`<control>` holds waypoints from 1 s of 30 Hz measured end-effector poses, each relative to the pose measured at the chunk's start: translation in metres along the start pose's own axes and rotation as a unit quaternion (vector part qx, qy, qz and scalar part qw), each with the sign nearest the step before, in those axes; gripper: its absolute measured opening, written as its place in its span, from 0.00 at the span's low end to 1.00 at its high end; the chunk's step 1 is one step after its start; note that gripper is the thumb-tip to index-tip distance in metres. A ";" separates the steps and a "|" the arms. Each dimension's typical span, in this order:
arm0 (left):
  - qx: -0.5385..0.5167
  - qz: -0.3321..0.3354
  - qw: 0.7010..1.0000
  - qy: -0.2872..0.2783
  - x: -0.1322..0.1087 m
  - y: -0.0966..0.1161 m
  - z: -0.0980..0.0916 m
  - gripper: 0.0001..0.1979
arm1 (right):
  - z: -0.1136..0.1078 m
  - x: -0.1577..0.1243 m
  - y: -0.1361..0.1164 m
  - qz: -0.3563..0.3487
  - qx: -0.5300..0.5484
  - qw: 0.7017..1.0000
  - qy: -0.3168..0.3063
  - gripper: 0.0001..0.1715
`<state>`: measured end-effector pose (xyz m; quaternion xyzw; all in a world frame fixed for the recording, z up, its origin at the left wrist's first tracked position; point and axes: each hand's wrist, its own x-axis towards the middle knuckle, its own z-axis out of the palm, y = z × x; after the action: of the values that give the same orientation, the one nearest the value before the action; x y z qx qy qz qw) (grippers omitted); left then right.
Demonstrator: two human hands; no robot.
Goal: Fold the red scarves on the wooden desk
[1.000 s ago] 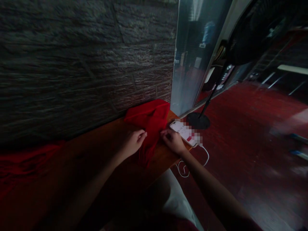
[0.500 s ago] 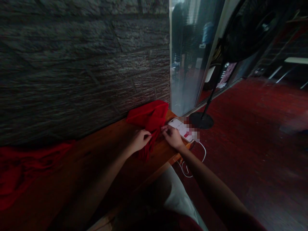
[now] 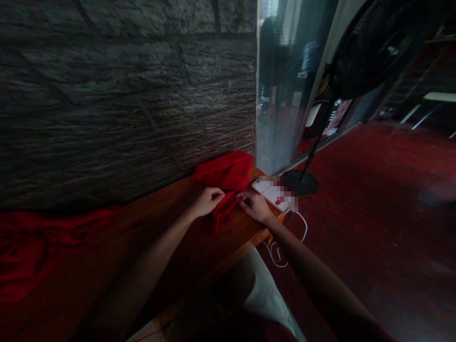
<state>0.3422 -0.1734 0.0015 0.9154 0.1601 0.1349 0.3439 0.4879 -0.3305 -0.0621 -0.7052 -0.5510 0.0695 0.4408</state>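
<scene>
A folded red scarf [image 3: 226,170] lies at the wall end of the wooden bench, its fringe [image 3: 218,219] hanging toward me over the boards. My left hand [image 3: 207,202] is closed in a pinch at the left of the fringe. Opposite it, my right hand [image 3: 255,207] pinches at the fringe's right side, a short gap between the two sets of fingertips. The strands held between the fingers are too thin and dark to make out singly. Just beyond my right hand rests a phone [image 3: 270,193] with a lit screen.
More red fabric [image 3: 39,247] is spread at the left of the wooden bench [image 3: 160,209]. A white cable [image 3: 305,228] runs from the phone over the bench edge. The stone wall [image 3: 142,95] rises behind, and a black stand fan [image 3: 301,182] is on the red floor at the right.
Both hands stay at the fringe, pinching. The fingertips have shifted slightly and the scarf's near part lies lower, less bunched between the hands. The view has tilted a little.
</scene>
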 end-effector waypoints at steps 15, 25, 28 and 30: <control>0.219 0.109 0.969 -0.041 -0.032 -0.029 0.008 0.28 | 0.002 -0.003 -0.012 -0.056 -0.141 0.988 0.034 0.18; 0.296 0.151 0.942 -0.056 -0.063 -0.020 0.032 0.32 | 0.006 0.004 -0.012 -0.050 -0.184 0.975 0.114 0.22; 0.288 0.164 0.941 -0.066 -0.074 -0.015 0.036 0.33 | 0.010 0.026 -0.015 -0.081 -0.214 0.968 0.100 0.32; 0.285 0.158 0.943 -0.071 -0.081 -0.012 0.039 0.35 | 0.015 0.041 -0.017 -0.089 -0.237 0.966 0.060 0.36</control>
<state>0.2799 -0.2188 -0.0458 0.9959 0.0200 0.0707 0.0534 0.4823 -0.2879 -0.0438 -0.7403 -0.5849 -0.1453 0.2978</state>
